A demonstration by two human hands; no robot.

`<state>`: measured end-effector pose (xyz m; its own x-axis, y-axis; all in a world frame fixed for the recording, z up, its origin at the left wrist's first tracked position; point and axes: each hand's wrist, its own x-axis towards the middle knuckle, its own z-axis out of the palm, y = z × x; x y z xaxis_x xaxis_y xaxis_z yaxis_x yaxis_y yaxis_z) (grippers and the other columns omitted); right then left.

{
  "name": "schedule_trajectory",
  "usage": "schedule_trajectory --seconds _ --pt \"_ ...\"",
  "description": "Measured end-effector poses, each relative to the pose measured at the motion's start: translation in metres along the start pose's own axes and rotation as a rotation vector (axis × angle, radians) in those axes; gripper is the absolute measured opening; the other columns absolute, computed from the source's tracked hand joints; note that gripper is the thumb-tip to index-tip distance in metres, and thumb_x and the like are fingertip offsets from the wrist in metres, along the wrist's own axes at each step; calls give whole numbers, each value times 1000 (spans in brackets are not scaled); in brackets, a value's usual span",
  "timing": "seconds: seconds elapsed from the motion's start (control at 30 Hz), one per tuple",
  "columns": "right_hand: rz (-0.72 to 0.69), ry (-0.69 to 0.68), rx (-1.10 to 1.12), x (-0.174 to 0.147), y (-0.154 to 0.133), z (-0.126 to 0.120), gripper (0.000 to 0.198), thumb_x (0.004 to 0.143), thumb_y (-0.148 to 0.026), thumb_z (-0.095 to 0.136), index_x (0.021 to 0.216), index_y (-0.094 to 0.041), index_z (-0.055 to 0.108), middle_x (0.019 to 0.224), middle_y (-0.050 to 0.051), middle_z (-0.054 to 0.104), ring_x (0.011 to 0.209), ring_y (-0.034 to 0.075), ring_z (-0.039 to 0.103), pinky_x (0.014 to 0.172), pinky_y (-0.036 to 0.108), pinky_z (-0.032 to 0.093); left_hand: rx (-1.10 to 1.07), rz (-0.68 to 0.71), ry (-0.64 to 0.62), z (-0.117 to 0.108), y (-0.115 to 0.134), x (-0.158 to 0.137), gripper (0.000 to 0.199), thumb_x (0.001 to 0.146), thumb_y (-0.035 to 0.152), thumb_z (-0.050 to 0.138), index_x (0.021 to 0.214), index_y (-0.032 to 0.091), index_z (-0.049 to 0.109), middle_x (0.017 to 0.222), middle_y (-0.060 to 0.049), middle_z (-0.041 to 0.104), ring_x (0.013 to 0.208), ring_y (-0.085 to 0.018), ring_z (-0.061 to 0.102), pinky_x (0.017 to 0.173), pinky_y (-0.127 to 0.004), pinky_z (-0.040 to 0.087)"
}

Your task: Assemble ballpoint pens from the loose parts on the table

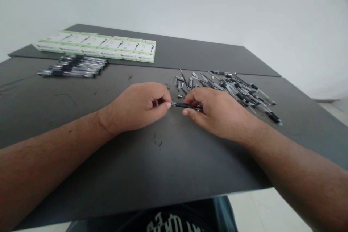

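A pen (181, 105) with a black grip lies level between my two hands, just above the dark table. My left hand (144, 106) is closed, thumb and forefinger pinching the pen's silvery tip end. Around the barrel at the other end, the fingers of my right hand (217, 112) are closed, and the palm hides the pen's far part. Just beyond my right hand lie loose pen parts (187, 81), among them small metal tips, clear caps and thin refills. A heap of pen barrels with black grips (244, 92) spreads to the right.
Several finished-looking pens (73, 66) lie side by side at the left. Behind them stands a row of white and green pen boxes (108, 47). The grey table (130, 174) has dark scuffs and a seam across it. A pale wall rises behind.
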<state>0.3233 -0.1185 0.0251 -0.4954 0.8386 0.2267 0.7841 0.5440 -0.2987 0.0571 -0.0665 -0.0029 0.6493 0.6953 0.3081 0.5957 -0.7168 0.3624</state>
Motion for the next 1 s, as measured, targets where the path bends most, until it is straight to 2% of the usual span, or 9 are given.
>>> schedule_trajectory --seconds 0.1,0.23,0.37,0.57,0.73,0.8,0.9,1.0 --pt "-9 -8 -12 0 0 0 10 109 -23 76 113 -20 84 103 7 87 95 26 78 85 35 52 -5 3 -11 -1 0 0 25 101 40 55 97 26 76 98 -3 85 89 -22 77 82 -35 53" --pt "-38 -44 -5 0 0 -1 21 116 -23 65 113 -19 86 108 10 88 103 27 79 92 37 53 0 -1 -16 -2 0 -2 25 101 41 55 96 26 75 96 -3 84 89 -23 77 82 -36 53" --pt "-15 -24 -11 0 -1 -1 14 109 -25 77 118 -19 85 107 8 88 101 27 79 88 36 53 0 0 -12 -1 0 -2 26 102 41 54 98 26 76 100 -3 85 92 -22 78 84 -36 54" --pt "-8 -90 -11 0 -3 -2 20 116 -25 67 115 -20 86 110 10 89 106 28 80 94 37 55 -14 2 -26 -2 2 0 23 102 39 56 98 26 75 99 -3 85 93 -23 79 85 -36 54" --pt "18 -34 -7 0 -2 -2 11 106 -24 81 117 -22 83 109 7 88 102 27 79 89 36 54 -12 -2 -17 -3 2 0 23 102 38 57 97 27 76 97 -3 85 90 -22 78 82 -35 54" --pt "11 -53 -14 0 -2 -3 8 109 -23 76 114 -22 83 108 7 87 103 27 79 91 36 55 -12 4 -20 -3 1 -1 23 102 38 57 96 26 76 96 -3 85 88 -22 77 81 -35 53" --pt "-16 -83 -8 0 -1 -3 18 115 -24 67 114 -21 85 111 10 88 108 28 79 96 38 55 -8 10 -20 -3 1 -1 23 102 38 57 96 26 75 96 -3 85 89 -22 77 82 -35 53" --pt "1 -48 2 0 0 -2 12 110 -24 75 117 -21 83 111 9 87 104 28 79 93 37 55 -4 10 -23 -3 1 0 23 102 39 56 97 26 75 97 -3 85 90 -23 78 82 -35 53"
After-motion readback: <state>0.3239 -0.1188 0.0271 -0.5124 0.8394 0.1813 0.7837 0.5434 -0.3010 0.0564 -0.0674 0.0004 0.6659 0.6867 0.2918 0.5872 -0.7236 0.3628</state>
